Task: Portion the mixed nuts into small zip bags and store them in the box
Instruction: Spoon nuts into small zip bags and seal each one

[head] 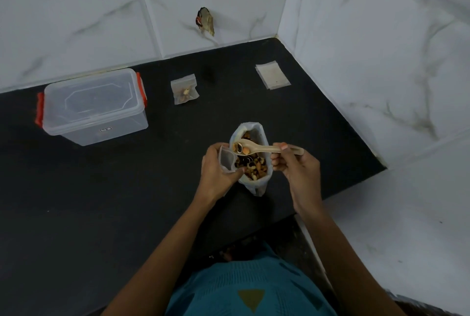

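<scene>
**Spoon loaded, 1 bag already filled**

The large clear bag point(254, 186) stands upright and open on the black counter point(101, 201), holding the mixed nuts point(254, 170). A pale spoon point(262, 148), gripped by the right hand point(297, 165), lies level across the bag's mouth with a few nuts in its bowl. The left hand point(216, 170) holds a small zip bag point(226, 158) just beside that bowl. 1 filled zip bag point(184, 92) lies flat farther back. A stack of empty zip bags point(272, 77) lies near the wall corner. The clear box point(94, 112) sits at the left, its lid on and a red latch at each end.
</scene>
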`<state>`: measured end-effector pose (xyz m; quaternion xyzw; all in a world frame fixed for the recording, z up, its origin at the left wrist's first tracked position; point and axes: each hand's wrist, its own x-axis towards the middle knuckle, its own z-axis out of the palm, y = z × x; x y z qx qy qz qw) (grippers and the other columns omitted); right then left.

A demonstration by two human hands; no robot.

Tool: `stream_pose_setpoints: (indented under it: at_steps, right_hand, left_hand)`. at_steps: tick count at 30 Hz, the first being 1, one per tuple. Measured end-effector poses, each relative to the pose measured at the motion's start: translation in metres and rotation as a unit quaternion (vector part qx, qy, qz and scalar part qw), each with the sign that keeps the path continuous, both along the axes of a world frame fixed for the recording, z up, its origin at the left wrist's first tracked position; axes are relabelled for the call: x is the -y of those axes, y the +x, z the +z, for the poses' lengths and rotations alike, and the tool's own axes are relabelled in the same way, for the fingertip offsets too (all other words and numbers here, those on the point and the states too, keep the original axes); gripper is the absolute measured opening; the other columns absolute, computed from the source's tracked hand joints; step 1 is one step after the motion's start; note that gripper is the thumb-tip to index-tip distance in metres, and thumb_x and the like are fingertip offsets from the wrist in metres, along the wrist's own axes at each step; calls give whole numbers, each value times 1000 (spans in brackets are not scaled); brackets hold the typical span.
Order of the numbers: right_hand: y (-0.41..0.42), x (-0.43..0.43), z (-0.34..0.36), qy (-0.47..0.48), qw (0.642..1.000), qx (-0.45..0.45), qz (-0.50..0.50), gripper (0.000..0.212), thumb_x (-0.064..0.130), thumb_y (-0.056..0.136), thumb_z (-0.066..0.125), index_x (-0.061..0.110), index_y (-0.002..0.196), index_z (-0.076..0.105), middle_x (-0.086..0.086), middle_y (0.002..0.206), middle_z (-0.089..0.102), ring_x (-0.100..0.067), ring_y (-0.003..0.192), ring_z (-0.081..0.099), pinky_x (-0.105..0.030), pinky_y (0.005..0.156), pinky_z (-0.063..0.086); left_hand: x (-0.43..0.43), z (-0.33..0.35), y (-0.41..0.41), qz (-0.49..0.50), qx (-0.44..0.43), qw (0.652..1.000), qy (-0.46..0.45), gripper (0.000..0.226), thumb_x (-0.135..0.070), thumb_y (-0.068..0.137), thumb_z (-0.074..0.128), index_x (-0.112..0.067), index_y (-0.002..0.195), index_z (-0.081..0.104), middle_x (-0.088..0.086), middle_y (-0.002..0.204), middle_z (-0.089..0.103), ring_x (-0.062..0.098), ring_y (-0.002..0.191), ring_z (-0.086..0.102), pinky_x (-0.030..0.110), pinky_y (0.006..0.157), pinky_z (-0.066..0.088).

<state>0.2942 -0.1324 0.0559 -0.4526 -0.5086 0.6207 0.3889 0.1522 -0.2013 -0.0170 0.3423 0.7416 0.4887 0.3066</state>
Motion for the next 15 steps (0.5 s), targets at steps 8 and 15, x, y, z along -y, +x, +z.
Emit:
stream_pose_setpoints:
  at_steps: [8,15]
  right_hand:
    - [-17,24,4,321,929,154,105,13,7,89,57,11,95,66,15,80,61,11,78,59,-3,69,45]
    - [-12,18,-6,445,842,244,184,31,22,89,44,1,97,66,-10,89,67,-11,84,58,-12,80,39]
  left_hand:
    - [-9,13,10,43,-27,998,25,56,-29,63,81,-22,107,47,-14,100,48,3,97,48,36,89,49]
    - [-7,11,6,42,-35,998,20,57,-45,60,73,-29,107,45,-10,107,49,17,107,49,46,91,47]
